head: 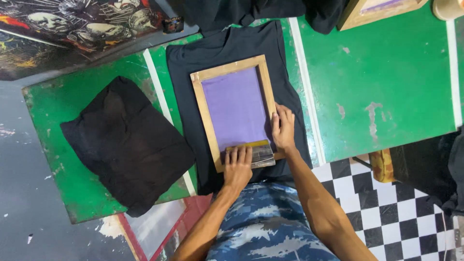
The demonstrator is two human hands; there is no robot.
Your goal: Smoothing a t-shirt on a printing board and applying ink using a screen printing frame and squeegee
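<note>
Our left hand [238, 166] is pressed flat on the squeegee [251, 153], fingers together, at the near end of the frame [231, 67]. Our right hand [283, 129] clamps the frame's right rail, fingers spread along the wood. The frame has a purple screen [236, 106] and sits on a dark shirt [227, 46] laid flat on the green desk [386, 72]. Left of the frame lies a folded black cloth [125, 142]. Beyond the frame, at the desk's far edge, more dark fabric [241, 9].
</note>
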